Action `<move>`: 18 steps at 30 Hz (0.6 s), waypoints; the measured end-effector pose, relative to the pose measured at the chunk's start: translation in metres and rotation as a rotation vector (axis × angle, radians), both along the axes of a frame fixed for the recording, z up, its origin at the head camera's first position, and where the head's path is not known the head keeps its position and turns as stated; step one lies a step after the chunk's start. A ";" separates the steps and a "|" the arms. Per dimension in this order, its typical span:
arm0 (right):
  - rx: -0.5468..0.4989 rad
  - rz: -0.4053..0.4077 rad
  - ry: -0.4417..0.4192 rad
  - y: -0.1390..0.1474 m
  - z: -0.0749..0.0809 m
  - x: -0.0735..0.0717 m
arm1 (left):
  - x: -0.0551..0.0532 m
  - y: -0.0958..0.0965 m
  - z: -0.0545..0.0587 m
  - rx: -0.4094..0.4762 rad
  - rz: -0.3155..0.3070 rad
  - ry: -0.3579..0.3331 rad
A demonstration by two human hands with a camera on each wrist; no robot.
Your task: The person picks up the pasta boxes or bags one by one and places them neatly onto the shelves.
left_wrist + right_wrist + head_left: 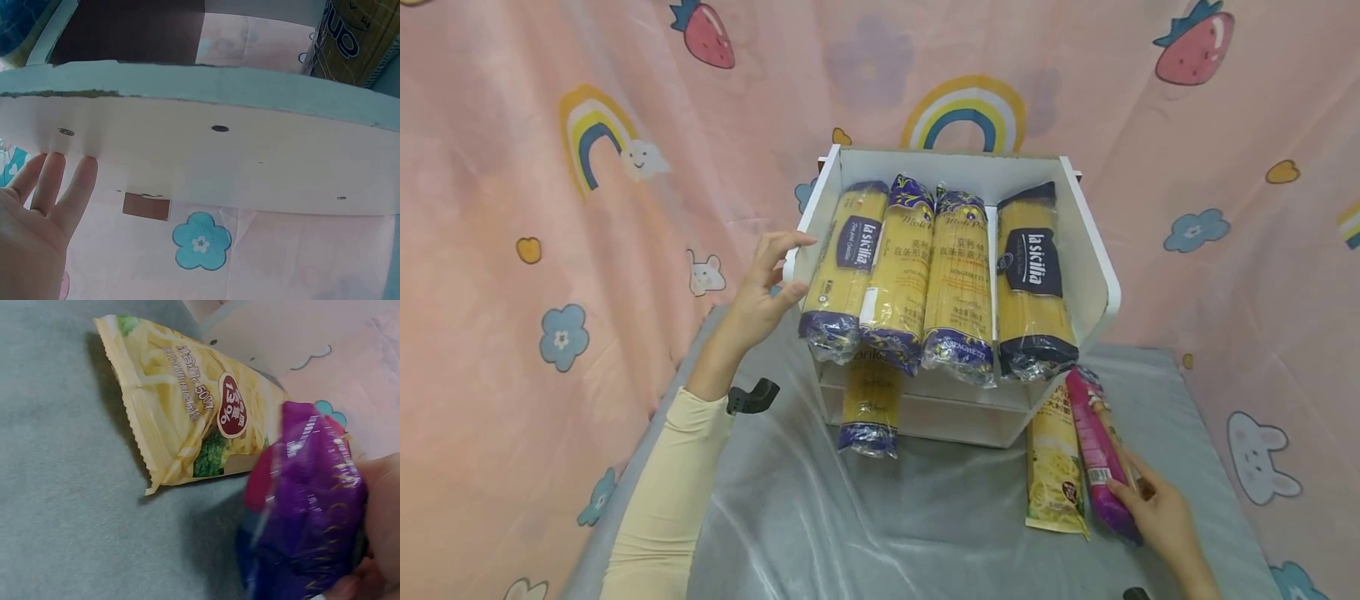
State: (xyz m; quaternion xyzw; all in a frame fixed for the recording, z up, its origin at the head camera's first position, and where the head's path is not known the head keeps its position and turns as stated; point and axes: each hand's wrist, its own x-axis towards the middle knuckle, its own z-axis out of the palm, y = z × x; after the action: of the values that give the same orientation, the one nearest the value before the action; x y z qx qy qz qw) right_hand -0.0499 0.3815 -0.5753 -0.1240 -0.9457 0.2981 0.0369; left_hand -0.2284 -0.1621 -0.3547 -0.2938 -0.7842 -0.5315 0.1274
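Note:
My left hand (766, 283) is at the left side panel of a white shelf unit (1092, 258). In the left wrist view, straight fingers (81, 187) touch the outside of that panel. Low on the right, my right hand (1161, 508) grips a long pink-and-purple packet (1097, 442) near its lower end. The packet's purple end (312, 506) fills much of the right wrist view, with only part of the hand visible at the edge. Beside it, on the grey cloth, is a yellow noodle packet (1054, 471).
Several spaghetti packs lie on the unit's top level, among them a dark-labelled one (1036, 267) at the right and a purple-ended one (958, 287). Another pack (870, 408) sticks out of a lower compartment. A printed pink curtain (625, 275) hangs behind the cloth-covered table (925, 533).

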 end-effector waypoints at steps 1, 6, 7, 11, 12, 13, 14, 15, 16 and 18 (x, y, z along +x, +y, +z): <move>0.001 -0.026 0.000 0.000 0.001 0.001 | 0.000 0.000 0.000 0.000 0.001 0.000; -0.081 -0.158 0.007 -0.004 0.009 -0.001 | 0.000 0.000 0.000 -0.013 0.003 0.002; -0.102 -0.179 0.012 -0.004 0.013 -0.001 | 0.000 0.000 0.000 -0.015 0.004 0.002; -0.166 -0.235 0.040 -0.005 0.032 -0.006 | 0.000 0.000 0.000 -0.006 0.000 -0.002; -0.179 -0.240 0.049 -0.005 0.039 -0.008 | 0.000 0.000 0.000 -0.007 0.001 -0.001; -0.186 -0.238 0.059 -0.004 0.046 -0.009 | 0.000 0.000 0.000 -0.007 0.000 0.000; -0.199 -0.239 0.079 -0.004 0.054 -0.011 | 0.000 0.000 0.000 -0.007 -0.001 0.001; -0.209 -0.238 0.096 -0.004 0.062 -0.012 | 0.000 -0.001 0.000 -0.008 -0.002 0.002; -0.219 -0.233 0.117 -0.003 0.070 -0.014 | 0.000 -0.001 0.000 -0.010 0.000 0.003; -0.240 -0.214 0.156 -0.002 0.091 -0.017 | 0.000 -0.001 0.000 -0.014 0.002 0.006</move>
State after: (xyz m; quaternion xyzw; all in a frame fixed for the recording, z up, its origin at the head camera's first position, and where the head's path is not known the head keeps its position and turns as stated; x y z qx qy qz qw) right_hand -0.0672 0.3795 -0.4846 -0.2041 -0.8791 0.4118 0.1264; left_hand -0.2281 -0.1631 -0.3545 -0.2954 -0.7879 -0.5249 0.1282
